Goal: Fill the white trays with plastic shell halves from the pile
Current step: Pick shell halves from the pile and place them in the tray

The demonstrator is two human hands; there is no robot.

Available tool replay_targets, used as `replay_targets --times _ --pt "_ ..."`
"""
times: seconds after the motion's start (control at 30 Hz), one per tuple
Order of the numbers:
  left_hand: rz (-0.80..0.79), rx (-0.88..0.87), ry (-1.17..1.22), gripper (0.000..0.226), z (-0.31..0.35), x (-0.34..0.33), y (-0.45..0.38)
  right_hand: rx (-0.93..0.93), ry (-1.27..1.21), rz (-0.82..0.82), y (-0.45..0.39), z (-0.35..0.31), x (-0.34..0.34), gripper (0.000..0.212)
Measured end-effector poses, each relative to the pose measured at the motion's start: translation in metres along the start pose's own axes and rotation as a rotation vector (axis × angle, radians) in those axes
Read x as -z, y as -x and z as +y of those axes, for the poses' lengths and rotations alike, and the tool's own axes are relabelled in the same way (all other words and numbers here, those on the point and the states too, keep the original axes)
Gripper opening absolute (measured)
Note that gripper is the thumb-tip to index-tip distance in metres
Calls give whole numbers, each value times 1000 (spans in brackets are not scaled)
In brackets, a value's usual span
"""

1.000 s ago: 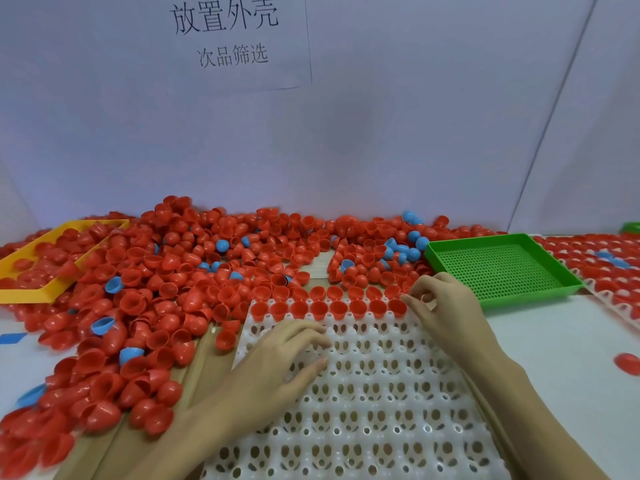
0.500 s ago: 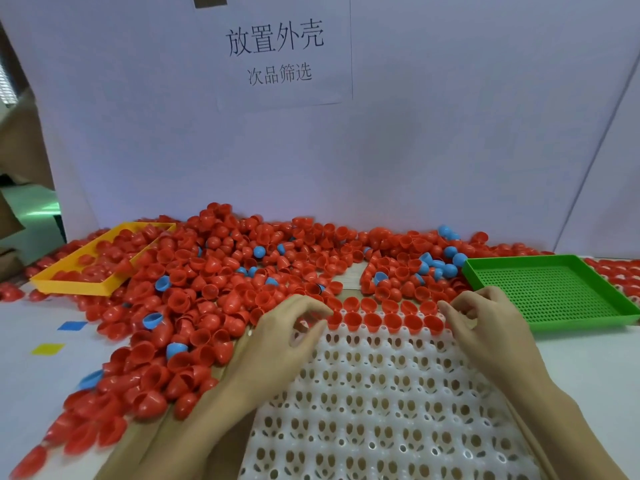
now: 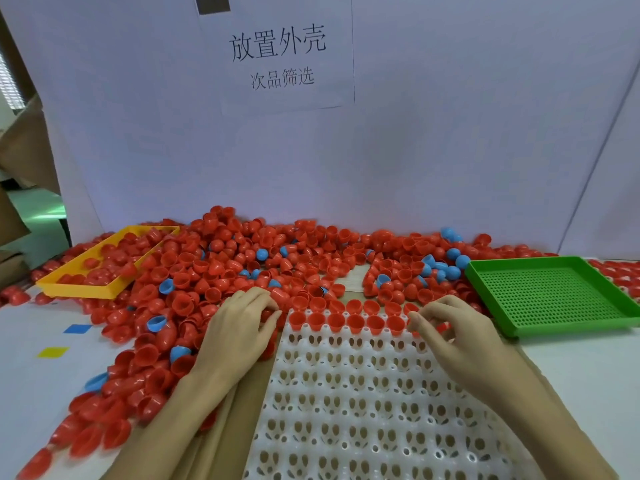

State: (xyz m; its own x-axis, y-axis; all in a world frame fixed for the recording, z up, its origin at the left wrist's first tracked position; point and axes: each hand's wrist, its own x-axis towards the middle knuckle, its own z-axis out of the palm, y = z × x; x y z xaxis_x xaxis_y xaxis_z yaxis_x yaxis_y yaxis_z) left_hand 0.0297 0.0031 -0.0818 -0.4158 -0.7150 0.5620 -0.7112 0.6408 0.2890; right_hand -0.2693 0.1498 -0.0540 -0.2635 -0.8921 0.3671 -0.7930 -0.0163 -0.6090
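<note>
Left hand (image 3: 239, 327) fingers curled into shell pile (image 3: 214, 271); right hand (image 3: 457, 336) fingers curled, grasp unclear, over white tray (image 3: 363, 410).

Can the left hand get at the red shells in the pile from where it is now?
Probably yes: the left hand already rests on the red shells beside the white tray, with nothing between them.

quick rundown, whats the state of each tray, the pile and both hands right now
white tray: far two rows hold red shells, rest empty
green tray: empty
yellow tray: some red shells inside
shell pile: loose, mostly red, few blue
left hand: on pile edge, fingers curled
right hand: at tray's far right corner, fingers curled
</note>
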Motion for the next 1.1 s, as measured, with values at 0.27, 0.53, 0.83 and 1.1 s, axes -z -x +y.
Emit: replay_targets --times 0.27,0.53,0.83,1.1 --pt "-161 -273 495 25 78 3 22 29 -392 -327 5 -16 -1 19" --pt "-111 -262 571 41 95 3 34 113 -527 -417 13 -24 -7 27" --pt "-82 -106 660 32 96 7 34 186 -422 -355 13 -24 -5 42" --pt "-25 -12 689 15 94 6 30 176 -420 -324 13 -25 -9 36"
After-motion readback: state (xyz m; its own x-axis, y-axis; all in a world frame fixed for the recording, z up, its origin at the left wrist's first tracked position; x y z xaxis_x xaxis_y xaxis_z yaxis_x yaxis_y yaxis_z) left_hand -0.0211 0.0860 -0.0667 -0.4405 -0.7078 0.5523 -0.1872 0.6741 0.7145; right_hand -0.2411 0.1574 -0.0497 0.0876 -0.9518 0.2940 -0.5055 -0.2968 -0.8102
